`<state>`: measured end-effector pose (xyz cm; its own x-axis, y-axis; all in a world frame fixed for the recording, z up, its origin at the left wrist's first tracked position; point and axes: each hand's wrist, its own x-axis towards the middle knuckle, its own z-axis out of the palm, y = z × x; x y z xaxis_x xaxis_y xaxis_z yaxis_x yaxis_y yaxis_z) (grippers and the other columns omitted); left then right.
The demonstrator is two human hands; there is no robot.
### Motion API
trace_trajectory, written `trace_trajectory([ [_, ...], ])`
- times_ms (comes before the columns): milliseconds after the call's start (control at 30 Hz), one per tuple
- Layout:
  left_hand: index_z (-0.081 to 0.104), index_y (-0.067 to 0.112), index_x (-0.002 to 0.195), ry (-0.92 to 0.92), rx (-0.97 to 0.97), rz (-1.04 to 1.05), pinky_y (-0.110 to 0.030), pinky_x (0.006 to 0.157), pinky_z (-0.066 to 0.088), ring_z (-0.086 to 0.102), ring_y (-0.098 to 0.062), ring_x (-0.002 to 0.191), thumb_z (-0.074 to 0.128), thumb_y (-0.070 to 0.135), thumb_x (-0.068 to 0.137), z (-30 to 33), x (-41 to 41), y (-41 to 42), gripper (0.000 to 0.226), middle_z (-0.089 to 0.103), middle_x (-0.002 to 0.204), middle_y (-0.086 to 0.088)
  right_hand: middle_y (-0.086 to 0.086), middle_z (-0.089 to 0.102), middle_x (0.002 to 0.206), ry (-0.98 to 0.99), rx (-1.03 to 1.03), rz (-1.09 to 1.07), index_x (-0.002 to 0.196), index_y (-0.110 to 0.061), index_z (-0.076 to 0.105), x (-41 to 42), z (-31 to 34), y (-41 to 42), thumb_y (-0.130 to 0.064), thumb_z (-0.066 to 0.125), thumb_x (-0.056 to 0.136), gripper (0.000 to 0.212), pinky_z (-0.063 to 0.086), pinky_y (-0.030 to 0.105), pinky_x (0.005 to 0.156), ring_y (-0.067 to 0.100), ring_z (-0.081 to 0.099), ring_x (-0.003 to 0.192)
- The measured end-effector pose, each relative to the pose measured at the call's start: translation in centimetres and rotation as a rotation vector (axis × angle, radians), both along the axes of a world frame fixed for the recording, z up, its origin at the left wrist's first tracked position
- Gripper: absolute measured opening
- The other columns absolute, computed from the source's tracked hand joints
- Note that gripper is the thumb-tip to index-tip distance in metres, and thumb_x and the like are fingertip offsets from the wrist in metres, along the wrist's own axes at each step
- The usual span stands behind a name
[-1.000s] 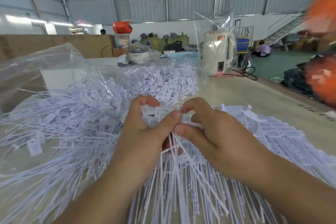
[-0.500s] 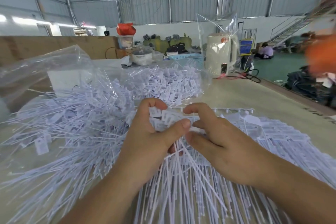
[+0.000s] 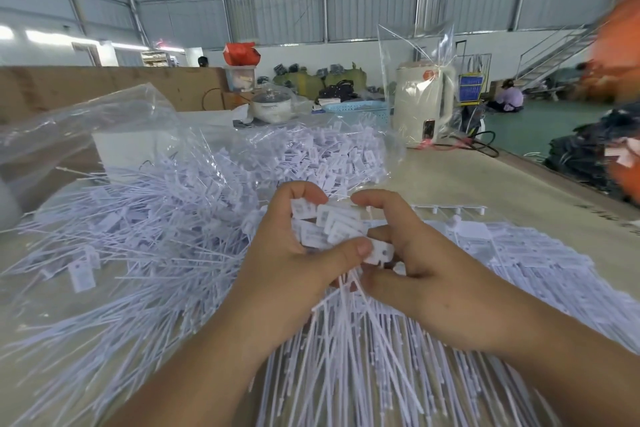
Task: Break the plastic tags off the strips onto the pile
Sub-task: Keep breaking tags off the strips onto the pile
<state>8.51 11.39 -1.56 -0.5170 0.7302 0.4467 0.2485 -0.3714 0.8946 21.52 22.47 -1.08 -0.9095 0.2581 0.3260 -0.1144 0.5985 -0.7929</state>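
Observation:
A bunch of white plastic tags (image 3: 332,224) sits between both hands above the table. My left hand (image 3: 287,263) grips the bunch from the left, thumb pressed on its near side. My right hand (image 3: 426,270) holds the bunch from the right, and one tag head (image 3: 379,251) shows between its fingers and my left thumb. The tags' thin white tails (image 3: 356,340) hang down toward me. A large pile of loose tags (image 3: 145,218) covers the table on the left. Flat strips of joined tags (image 3: 540,253) lie on the right.
A crumpled clear plastic bag (image 3: 104,121) holds more tags (image 3: 318,156) behind the pile. A cream kettle in a clear bag (image 3: 424,104), a pot (image 3: 272,106) and a blue basket (image 3: 360,109) stand at the table's far end. An empty white strip (image 3: 450,209) lies right of my hands.
Both hands have stayed together on the bunch. My right fingers have shifted and a single tag head now shows between my left thumb and right fingers.

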Motion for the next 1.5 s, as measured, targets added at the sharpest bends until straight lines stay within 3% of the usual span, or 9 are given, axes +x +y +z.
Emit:
trace_trajectory([
  [100, 0.056, 0.034, 0.087, 0.009, 0.043, 0.087, -0.024, 0.058, 0.057, 0.073, -0.015, 0.075, 0.081, 0.001, 0.066, 0.7, -0.8, -0.5, 0.046, 0.074, 0.086, 0.003, -0.010, 0.058, 0.081, -0.064, 0.186, -0.030, 0.139, -0.050, 0.016, -0.1, -0.1, 0.2, -0.031, 0.059, 0.087, 0.070, 0.045, 0.029, 0.060, 0.011, 0.056, 0.065],
  [200, 0.058, 0.038, 0.081, -0.075, 0.090, 0.181, -0.021, 0.050, 0.053, 0.073, -0.016, 0.067, 0.080, 0.015, 0.053, 1.6, -2.7, -1.2, 0.042, 0.074, 0.081, 0.006, -0.001, 0.057, 0.070, -0.149, 0.431, -0.083, 0.135, -0.040, 0.035, 0.0, -0.2, 0.6, -0.045, 0.054, 0.091, 0.048, 0.044, 0.028, 0.053, 0.007, 0.053, 0.054],
  [300, 0.059, 0.039, 0.079, -0.144, 0.125, 0.255, -0.022, 0.045, 0.049, 0.067, -0.013, 0.058, 0.082, 0.016, 0.053, 2.1, -4.7, -1.7, 0.042, 0.070, 0.072, 0.004, 0.002, 0.054, 0.057, -0.189, 0.554, -0.127, 0.097, -0.033, 0.060, 0.3, 0.2, 0.6, -0.056, 0.050, 0.089, 0.026, 0.041, 0.027, 0.051, 0.009, 0.051, 0.050],
  [400, 0.057, 0.036, 0.084, -0.151, 0.073, 0.320, -0.022, 0.038, 0.044, 0.059, -0.012, 0.048, 0.082, 0.005, 0.065, 2.1, -6.0, -2.0, 0.044, 0.066, 0.063, 0.004, -0.005, 0.045, 0.050, -0.156, 0.579, -0.189, 0.066, -0.025, 0.055, 0.3, 0.5, 0.7, -0.056, 0.049, 0.089, 0.040, 0.035, 0.025, 0.050, 0.006, 0.048, 0.051],
  [733, 0.040, 0.043, 0.108, 0.589, -0.484, 0.519, -0.013, 0.033, 0.033, 0.053, -0.004, 0.035, 0.074, 0.025, 0.081, -0.2, -5.7, -1.0, 0.048, 0.054, 0.050, 0.006, -0.011, 0.057, 0.073, -0.345, 0.737, -0.338, 0.101, -0.030, 0.058, 0.5, 0.3, 1.1, -0.055, 0.042, 0.094, 0.030, 0.034, 0.027, 0.064, 0.008, 0.056, 0.074],
  [900, 0.027, 0.046, 0.127, 0.709, -0.502, 0.546, -0.017, 0.041, 0.037, 0.060, -0.004, 0.052, 0.069, 0.032, 0.084, -1.0, -6.7, -0.1, 0.062, 0.059, 0.060, 0.006, -0.011, 0.060, 0.077, -0.384, 0.825, -0.405, 0.106, -0.029, 0.055, 0.4, 0.1, 1.3, -0.054, 0.038, 0.096, 0.032, 0.033, 0.030, 0.081, 0.012, 0.059, 0.080],
  [1167, 0.008, 0.036, 0.143, 0.958, -0.632, 0.651, -0.044, 0.103, 0.031, 0.041, -0.027, 0.122, 0.052, 0.055, 0.090, -1.9, -6.7, 1.0, 0.072, 0.059, 0.120, -0.003, -0.008, 0.057, 0.070, -0.466, 0.899, -0.454, 0.107, -0.027, 0.053, -0.1, -0.1, 1.4, -0.052, 0.034, 0.097, 0.033, 0.034, 0.039, 0.099, 0.013, 0.060, 0.081],
  [1367, 0.008, 0.039, 0.150, 0.953, -0.696, 0.738, -0.049, 0.114, 0.014, 0.008, -0.024, 0.139, 0.033, 0.066, 0.087, -2.1, -7.0, 0.9, 0.072, 0.010, 0.156, -0.004, -0.009, 0.053, 0.067, -0.413, 0.935, -0.463, 0.109, -0.028, 0.054, 0.0, -0.2, 1.1, -0.052, 0.034, 0.096, 0.034, 0.031, 0.040, 0.104, 0.013, 0.059, 0.082],
  [1500, 0.011, 0.038, 0.152, 0.940, -0.726, 0.750, -0.050, 0.114, 0.011, 0.006, -0.026, 0.143, 0.026, 0.067, 0.088, -2.0, -7.1, 0.8, 0.072, 0.002, 0.160, -0.002, -0.008, 0.059, 0.073, -0.199, 0.991, -0.421, 0.098, -0.025, 0.058, -0.2, 0.2, 0.2, -0.040, 0.038, 0.097, 0.025, 0.040, 0.035, 0.094, 0.014, 0.058, 0.071],
])
